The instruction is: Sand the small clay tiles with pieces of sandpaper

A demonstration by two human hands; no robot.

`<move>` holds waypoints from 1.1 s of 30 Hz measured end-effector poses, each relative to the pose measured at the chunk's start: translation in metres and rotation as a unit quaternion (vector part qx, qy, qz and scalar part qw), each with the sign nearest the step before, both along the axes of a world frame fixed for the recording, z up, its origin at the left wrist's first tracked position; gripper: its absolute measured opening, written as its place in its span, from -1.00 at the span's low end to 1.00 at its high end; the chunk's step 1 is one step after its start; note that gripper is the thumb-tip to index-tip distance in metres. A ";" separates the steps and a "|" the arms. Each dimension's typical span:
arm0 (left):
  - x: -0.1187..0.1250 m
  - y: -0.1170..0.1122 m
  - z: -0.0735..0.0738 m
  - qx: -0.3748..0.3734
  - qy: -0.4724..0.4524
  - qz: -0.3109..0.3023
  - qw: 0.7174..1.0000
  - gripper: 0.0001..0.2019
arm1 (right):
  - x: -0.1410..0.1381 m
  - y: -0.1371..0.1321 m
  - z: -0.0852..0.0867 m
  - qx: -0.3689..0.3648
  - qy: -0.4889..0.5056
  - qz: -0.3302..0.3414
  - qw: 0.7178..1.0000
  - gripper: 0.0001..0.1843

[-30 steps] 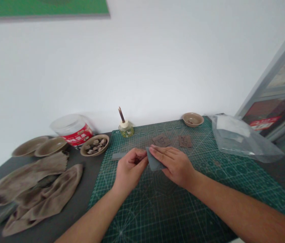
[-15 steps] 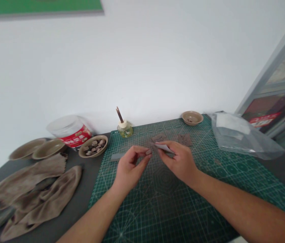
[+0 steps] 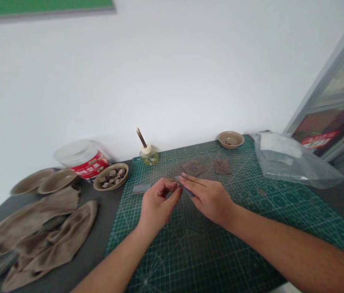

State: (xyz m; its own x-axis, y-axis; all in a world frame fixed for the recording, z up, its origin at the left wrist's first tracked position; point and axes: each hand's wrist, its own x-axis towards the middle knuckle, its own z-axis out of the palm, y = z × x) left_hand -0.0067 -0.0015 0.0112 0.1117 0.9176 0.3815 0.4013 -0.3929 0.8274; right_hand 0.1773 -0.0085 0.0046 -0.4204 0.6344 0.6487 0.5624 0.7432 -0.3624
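Observation:
My left hand (image 3: 156, 205) pinches a small piece between thumb and forefinger; the fingertips mostly hide it, so its kind is unclear. Pressed against that piece is a folded grey sheet of sandpaper (image 3: 188, 191), gripped by my right hand (image 3: 211, 199) with its fingers stretched along the sheet. Both hands meet over the green cutting mat (image 3: 172, 256). Just beyond them lie two brown sandpaper squares with dark handwriting, one nearer (image 3: 193, 167) and one to the right (image 3: 222, 167). A flat grey strip (image 3: 140, 189) rests left of my left hand.
Left are a bowl of small stones (image 3: 110, 177), a red-labelled plastic tub (image 3: 82, 160), two stacked-looking bowls (image 3: 57, 181) and brown cloths (image 3: 52, 240). At the back stand a glass jar with sticks (image 3: 149, 155) and a small bowl (image 3: 231, 140). A plastic bag (image 3: 294, 162) lies right.
My right hand has turned and shifted left, laying the sandpaper flatter against the piece, with its fingers now extended on top. My left hand stays nearly in place.

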 end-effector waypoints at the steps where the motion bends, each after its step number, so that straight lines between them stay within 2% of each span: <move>1: 0.001 -0.001 0.000 0.000 -0.009 -0.002 1.000 -0.90 | 0.000 0.000 0.000 0.004 -0.001 -0.004 1.000 -0.39; 12: 0.001 -0.003 0.001 0.025 -0.036 0.001 0.999 -0.89 | -0.001 -0.001 0.000 0.029 0.003 0.011 1.000 -0.40; 18: 0.000 -0.001 0.004 0.017 -0.054 -0.018 0.998 -0.91 | 0.005 0.014 -0.002 -0.060 0.057 -0.054 0.995 -0.54; 21: -0.001 0.001 0.002 -0.010 -0.087 -0.044 0.995 -0.86 | 0.004 0.014 0.001 -0.103 0.124 -0.088 0.983 -0.64; 24: -0.002 0.003 0.001 -0.034 -0.081 -0.060 0.994 -0.87 | 0.002 0.013 0.003 -0.142 0.183 -0.107 0.967 -0.78; 28: -0.001 0.003 0.002 -0.068 -0.092 -0.066 0.991 -0.80 | 0.000 0.010 0.005 -0.164 0.223 -0.061 0.959 -0.86; 33: -0.001 0.003 0.002 -0.085 -0.095 -0.072 0.989 -0.88 | -0.001 0.006 0.010 -0.151 0.218 0.030 0.964 -0.77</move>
State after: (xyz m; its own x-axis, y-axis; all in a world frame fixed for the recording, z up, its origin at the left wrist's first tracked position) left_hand -0.0073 0.0015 0.0131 0.1875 0.9499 0.2501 0.1815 -0.2838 0.9416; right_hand 0.1765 -0.0026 0.0149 -0.1914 0.8054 0.5610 0.2677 0.5928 -0.7596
